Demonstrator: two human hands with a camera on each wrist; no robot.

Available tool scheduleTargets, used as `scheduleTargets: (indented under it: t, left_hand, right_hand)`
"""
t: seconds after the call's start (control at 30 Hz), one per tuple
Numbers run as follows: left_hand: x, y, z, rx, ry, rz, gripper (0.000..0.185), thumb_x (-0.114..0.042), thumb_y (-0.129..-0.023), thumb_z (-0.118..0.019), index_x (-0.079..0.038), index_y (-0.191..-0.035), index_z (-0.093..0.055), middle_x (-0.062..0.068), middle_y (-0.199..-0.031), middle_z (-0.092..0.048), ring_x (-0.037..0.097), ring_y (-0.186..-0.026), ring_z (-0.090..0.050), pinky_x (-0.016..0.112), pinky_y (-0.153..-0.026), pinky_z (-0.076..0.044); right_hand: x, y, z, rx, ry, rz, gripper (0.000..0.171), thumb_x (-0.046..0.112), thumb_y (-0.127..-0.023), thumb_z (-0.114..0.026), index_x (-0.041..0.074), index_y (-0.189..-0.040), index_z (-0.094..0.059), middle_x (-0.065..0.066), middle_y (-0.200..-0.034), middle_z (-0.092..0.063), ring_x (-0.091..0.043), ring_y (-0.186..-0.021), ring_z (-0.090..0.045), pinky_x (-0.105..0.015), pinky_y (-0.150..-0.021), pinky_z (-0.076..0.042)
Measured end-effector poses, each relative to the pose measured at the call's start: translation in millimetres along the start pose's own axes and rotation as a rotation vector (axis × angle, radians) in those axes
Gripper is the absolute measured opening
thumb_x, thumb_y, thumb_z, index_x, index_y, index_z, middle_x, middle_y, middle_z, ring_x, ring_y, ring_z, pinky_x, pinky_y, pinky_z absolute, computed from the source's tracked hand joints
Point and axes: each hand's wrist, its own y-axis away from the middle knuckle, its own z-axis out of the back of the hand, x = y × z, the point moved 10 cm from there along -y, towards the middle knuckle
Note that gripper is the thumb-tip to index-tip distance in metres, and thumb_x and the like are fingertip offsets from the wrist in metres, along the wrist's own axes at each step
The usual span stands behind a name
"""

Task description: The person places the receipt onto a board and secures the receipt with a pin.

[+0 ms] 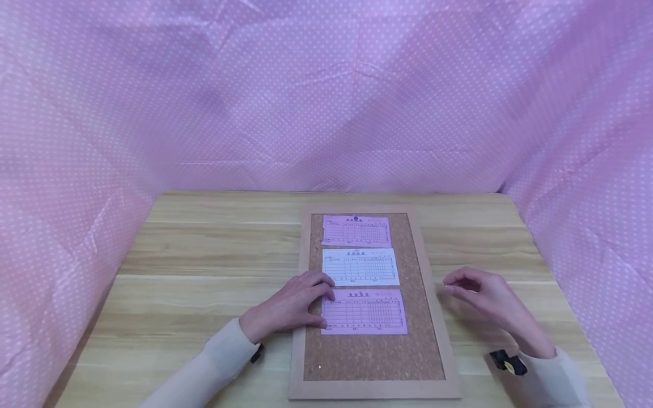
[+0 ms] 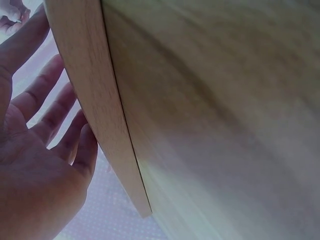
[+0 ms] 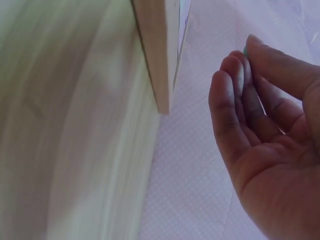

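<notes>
A framed cork board [image 1: 374, 360] lies on the table with three printed paper slips in a column. A purple pin [image 1: 355, 218] sits at the top of the far pink slip [image 1: 336, 232]. The white slip [image 1: 380, 272] is in the middle, the near pink slip [image 1: 364, 314] below it. My left hand [image 1: 291, 300] reaches over the board's left frame, its relaxed fingertips and thumb on the slips' left edges. Just off the board's right side, my right hand [image 1: 487, 294] pinches a small teal pushpin [image 3: 245, 51] between thumb and fingertips, which mostly hide it.
The wooden table [image 1: 219, 243] extends on both sides of the board. Pink dotted cloth [image 1: 326, 113] hangs behind and at both sides. A tiny bright dot [image 1: 319, 366] shows on the cork near the lower left corner. Black straps [image 1: 508, 362] circle the wrists.
</notes>
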Motion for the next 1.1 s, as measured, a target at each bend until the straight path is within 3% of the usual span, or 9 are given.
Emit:
scheduleTargets:
  t: [0.37,0.6,0.87,1.1]
  left_hand:
    - [-2.2,-0.1,-1.0,0.005,0.001,0.004,0.043,-0.035,-0.079,-0.090,-0.017,-0.113,-0.070,-0.001,-0.135,-0.058,0.020,-0.128,-0.051,0.044,-0.106,-0.044]
    - [-2.3,0.4,0.2,0.004,0.007,0.009,0.043,-0.035,-0.079,-0.090,-0.017,-0.113,-0.070,-0.001,-0.135,-0.058,0.021,-0.128,-0.051,0.045,-0.106,-0.044]
    - [-1.8,1.1,2.2,0.007,0.014,0.011,0.042,-0.036,-0.081,-0.089,-0.018,-0.113,-0.069,-0.001,-0.135,-0.058,0.020,-0.128,-0.051,0.045,-0.106,-0.044]
    - [-2.2,0.5,3.2,0.008,0.015,0.004,0.042,-0.035,-0.081,-0.089,-0.017,-0.113,-0.069,0.000,-0.135,-0.058,0.021,-0.129,-0.051,0.045,-0.106,-0.044]
  right_hand:
    - [33,-11,-22,0.105,-0.161,0.094,0.019,-0.008,-0.086,-0.077,0.007,-0.098,-0.075,-0.002,-0.096,-0.076,-0.012,-0.087,-0.072,-0.018,-0.082,-0.057]
    - [45,-21,-33,0.121,-0.152,0.072,0.013,-0.001,-0.088,-0.079,0.009,-0.095,-0.074,0.004,-0.092,-0.075,-0.007,-0.086,-0.070,-0.016,-0.085,-0.055]
    - [56,-35,-46,0.173,-0.204,0.072,0.013,0.003,-0.091,-0.078,0.015,-0.094,-0.074,-0.005,-0.094,-0.074,-0.008,-0.089,-0.069,-0.021,-0.084,-0.057]
    - [61,-44,-57,0.224,-0.196,0.083,0.014,0.004,-0.090,-0.079,0.017,-0.096,-0.075,0.004,-0.099,-0.073,-0.008,-0.090,-0.067,-0.024,-0.082,-0.057]
